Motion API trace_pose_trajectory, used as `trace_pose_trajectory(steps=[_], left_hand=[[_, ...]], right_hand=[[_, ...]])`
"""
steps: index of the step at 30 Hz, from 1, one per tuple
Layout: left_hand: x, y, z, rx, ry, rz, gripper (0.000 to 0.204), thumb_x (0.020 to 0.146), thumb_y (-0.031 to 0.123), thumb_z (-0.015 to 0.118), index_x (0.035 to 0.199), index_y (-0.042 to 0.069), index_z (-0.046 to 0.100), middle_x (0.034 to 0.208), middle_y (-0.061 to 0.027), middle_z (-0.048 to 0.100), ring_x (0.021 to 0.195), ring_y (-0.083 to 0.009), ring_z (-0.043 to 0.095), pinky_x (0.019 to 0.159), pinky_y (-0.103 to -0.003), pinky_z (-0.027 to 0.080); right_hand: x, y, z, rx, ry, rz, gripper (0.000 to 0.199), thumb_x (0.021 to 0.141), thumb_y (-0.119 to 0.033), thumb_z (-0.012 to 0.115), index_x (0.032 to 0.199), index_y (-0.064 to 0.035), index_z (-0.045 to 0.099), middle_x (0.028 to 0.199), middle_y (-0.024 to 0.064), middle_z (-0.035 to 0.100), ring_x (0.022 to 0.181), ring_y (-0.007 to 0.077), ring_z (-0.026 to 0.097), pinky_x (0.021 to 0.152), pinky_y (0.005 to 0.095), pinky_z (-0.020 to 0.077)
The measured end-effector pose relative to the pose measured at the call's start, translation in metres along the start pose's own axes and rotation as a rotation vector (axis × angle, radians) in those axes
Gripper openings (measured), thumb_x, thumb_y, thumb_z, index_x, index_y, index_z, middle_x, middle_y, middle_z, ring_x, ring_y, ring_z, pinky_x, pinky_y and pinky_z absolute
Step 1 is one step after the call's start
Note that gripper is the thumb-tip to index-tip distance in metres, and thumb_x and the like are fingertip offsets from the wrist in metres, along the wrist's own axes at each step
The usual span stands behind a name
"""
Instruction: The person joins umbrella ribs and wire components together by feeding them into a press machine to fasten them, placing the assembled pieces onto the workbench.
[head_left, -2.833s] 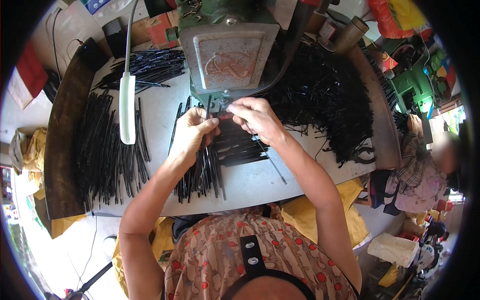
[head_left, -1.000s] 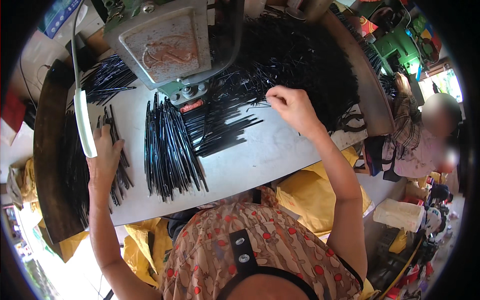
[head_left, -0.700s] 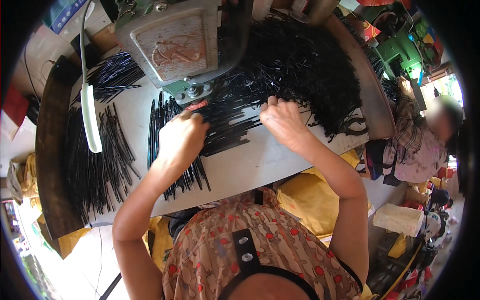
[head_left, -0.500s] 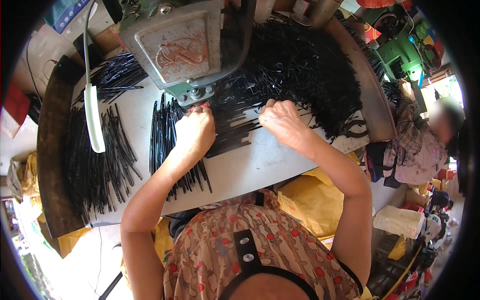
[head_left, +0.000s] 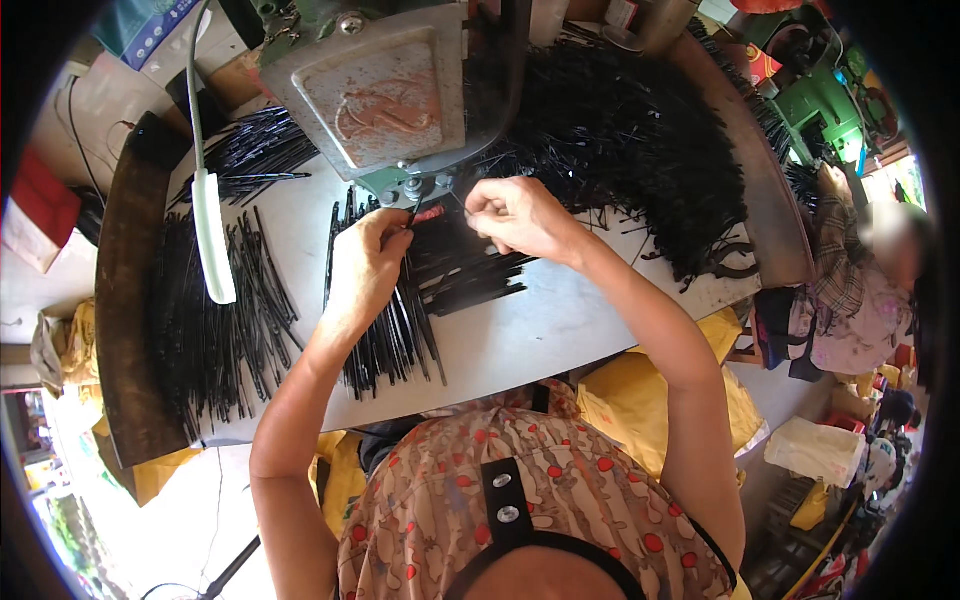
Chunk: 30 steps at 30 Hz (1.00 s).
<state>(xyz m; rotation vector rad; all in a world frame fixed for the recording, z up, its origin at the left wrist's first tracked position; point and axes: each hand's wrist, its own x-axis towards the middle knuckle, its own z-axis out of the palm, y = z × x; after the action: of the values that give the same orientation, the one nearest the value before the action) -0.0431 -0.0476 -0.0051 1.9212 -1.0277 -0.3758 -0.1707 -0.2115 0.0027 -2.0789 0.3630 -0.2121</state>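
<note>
Head view: left hand, centre of frame, pinches black strip just below green-and-grey machine. Right hand, right of centre, fingers closed in pinch near machine's foot; anything between fingertips too small to tell. Bundle of black sticks lies on pale counter, partly under left hand. Black heap fills upper right; another pile at left.
</note>
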Motion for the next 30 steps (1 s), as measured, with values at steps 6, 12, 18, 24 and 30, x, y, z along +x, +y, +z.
trace_pose_trajectory(steps=[6, 12, 18, 24, 30], left_hand=[[-0.002, 0.002, -0.011, 0.261, 0.078, 0.125, 0.011, 0.074, 0.006, 0.059, 0.084, 0.002, 0.061, 0.075, -0.0137, 0.058, 0.066, -0.0253, 0.056, 0.061, -0.030, 0.043], [-0.013, 0.009, -0.021, 0.154, 0.016, 0.005, 0.009, 0.079, 0.006, 0.058, 0.087, 0.005, 0.062, 0.070, -0.0094, 0.058, 0.058, -0.0153, 0.056, 0.054, -0.026, 0.043], [-0.010, 0.001, -0.016, -0.374, -0.077, -0.145, 0.011, 0.083, 0.004, 0.055, 0.092, 0.001, 0.060, 0.071, -0.0047, 0.059, 0.057, -0.0078, 0.055, 0.050, -0.019, 0.044], [0.004, -0.001, -0.006, -0.299, 0.068, -0.194, 0.020, 0.081, 0.001, 0.053, 0.100, -0.004, 0.056, 0.076, -0.0073, 0.060, 0.057, -0.0083, 0.054, 0.049, -0.020, 0.044], [0.008, -0.003, -0.004, -0.253, 0.017, -0.178, 0.024, 0.081, 0.001, 0.051, 0.103, -0.005, 0.056, 0.072, -0.0083, 0.061, 0.056, -0.0075, 0.052, 0.050, -0.021, 0.042]], right_hand=[[0.013, 0.002, 0.011, 0.564, -0.012, 0.195, 0.015, 0.084, -0.012, 0.057, 0.087, 0.0031, 0.057, 0.069, 0.0047, 0.056, 0.050, 0.0061, 0.052, 0.043, 0.0181, 0.0415], [0.019, 0.005, 0.014, 0.819, 0.186, 0.218, 0.014, 0.083, -0.010, 0.056, 0.088, 0.0025, 0.056, 0.076, 0.0082, 0.059, 0.064, 0.0132, 0.061, 0.054, 0.0209, 0.0500], [0.024, -0.001, 0.025, 1.041, 0.310, 0.203, 0.009, 0.083, -0.003, 0.053, 0.089, 0.0035, 0.053, 0.086, 0.0133, 0.060, 0.082, 0.0250, 0.063, 0.070, 0.0310, 0.0544], [0.027, 0.001, 0.036, 1.200, 0.369, 0.097, 0.014, 0.081, -0.004, 0.056, 0.088, 0.0062, 0.050, 0.090, 0.0183, 0.060, 0.080, 0.0243, 0.063, 0.074, 0.0324, 0.0530], [0.025, -0.002, 0.040, 1.202, 0.401, 0.055, 0.013, 0.082, -0.004, 0.055, 0.088, 0.0062, 0.050, 0.091, 0.0190, 0.060, 0.084, 0.0242, 0.062, 0.077, 0.0332, 0.0521]])
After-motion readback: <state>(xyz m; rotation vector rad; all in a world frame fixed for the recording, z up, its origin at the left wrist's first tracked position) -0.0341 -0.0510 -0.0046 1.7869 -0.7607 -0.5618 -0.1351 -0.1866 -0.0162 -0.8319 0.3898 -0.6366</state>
